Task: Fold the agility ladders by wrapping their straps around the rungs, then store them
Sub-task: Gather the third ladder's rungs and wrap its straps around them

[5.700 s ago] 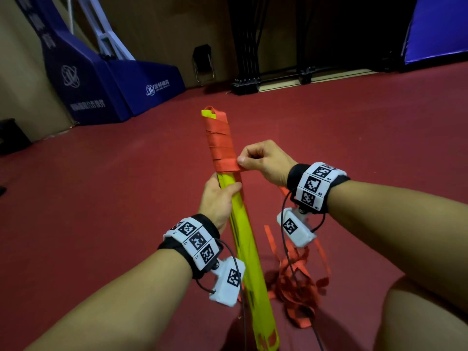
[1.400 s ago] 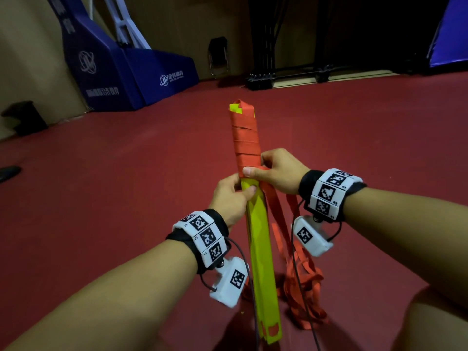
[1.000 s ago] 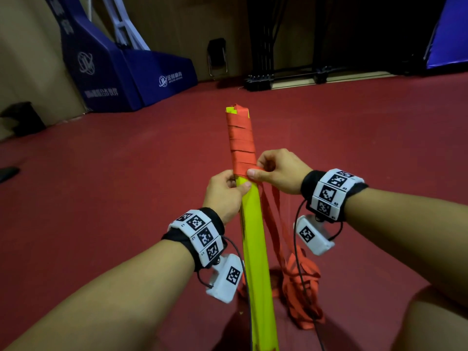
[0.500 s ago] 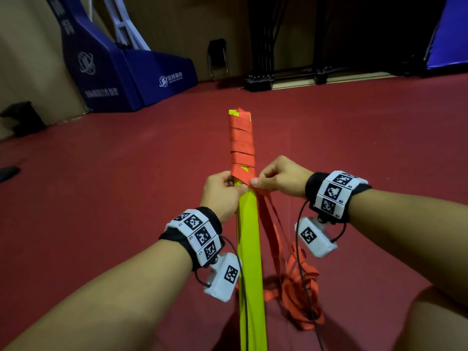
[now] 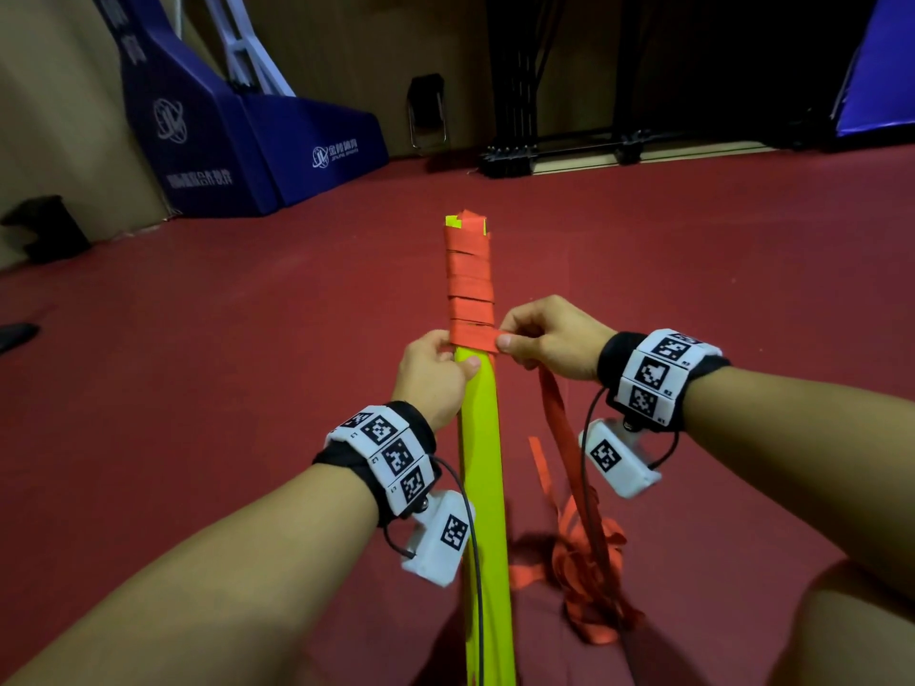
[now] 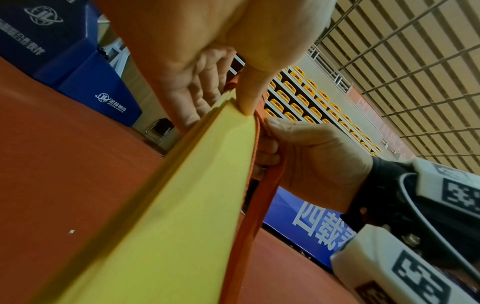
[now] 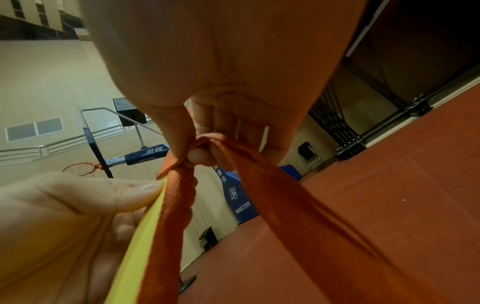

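A stack of yellow ladder rungs stands on end in front of me, its upper part bound in several turns of orange strap. My left hand grips the rungs just below the wraps, thumb on the front face. My right hand pinches the strap at the lowest turn, beside the stack's right edge. From that hand the loose strap hangs down to a tangled orange pile on the floor.
Red sports floor lies all around. Blue padded hoop bases stand at the back left, a folded chair against the wall, a black rack behind. My knee is at the bottom right.
Another turn of strap has gone round the stack and the wrapped section reaches lower. My right hand has come round to the stack's right edge, pinching the strap there; the left hand keeps its grip.
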The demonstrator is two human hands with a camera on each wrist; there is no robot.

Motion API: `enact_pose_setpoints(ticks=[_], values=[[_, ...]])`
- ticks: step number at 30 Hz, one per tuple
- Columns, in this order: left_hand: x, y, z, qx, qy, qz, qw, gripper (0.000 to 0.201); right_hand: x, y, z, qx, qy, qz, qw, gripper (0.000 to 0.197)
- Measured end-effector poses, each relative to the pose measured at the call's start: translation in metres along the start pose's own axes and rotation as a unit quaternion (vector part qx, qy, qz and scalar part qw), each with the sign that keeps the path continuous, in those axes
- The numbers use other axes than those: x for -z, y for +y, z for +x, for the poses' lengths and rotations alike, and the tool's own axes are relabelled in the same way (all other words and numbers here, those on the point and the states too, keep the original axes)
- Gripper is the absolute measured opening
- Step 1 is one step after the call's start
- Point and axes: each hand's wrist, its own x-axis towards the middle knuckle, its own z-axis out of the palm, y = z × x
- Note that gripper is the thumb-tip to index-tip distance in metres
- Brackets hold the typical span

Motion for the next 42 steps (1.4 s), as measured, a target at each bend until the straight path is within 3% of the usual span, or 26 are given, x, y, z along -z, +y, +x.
enact_pose_setpoints(ticks=[10,14,16,22,28,35,42], values=[[-0.005,0.004,-0.005,0.007,-0.020,-0.069,0.997,0.035,-0.010,-0.002,0.000,0.013,0.013,-0.009,1.000,0.022],[-0.010,0.002,-0.009,-0.013,-0.049,-0.060,0.997,0.074,-0.010,-0.006,0.000,0.030,-0.001,-0.012,0.999,0.021],[-0.010,-0.002,-0.010,-0.017,-0.051,-0.027,0.998,0.080,-0.010,-0.006,0.000,0.041,0.003,-0.022,0.999,0.024],[-0.007,0.003,-0.017,-0.084,-0.019,0.020,0.996,0.045,-0.006,-0.007,-0.006,0.049,0.031,-0.018,0.998,0.020],[-0.001,0.005,-0.018,-0.085,-0.063,0.006,0.994,0.041,-0.008,-0.005,-0.006,0.060,0.035,-0.002,0.998,0.015],[-0.005,0.006,-0.015,-0.053,-0.040,-0.079,0.995,0.047,-0.006,-0.003,-0.002,0.076,0.059,0.063,0.993,0.012],[-0.007,0.005,-0.009,-0.051,-0.013,-0.112,0.992,0.024,-0.004,0.008,0.004,0.050,0.048,0.046,0.997,0.020]])
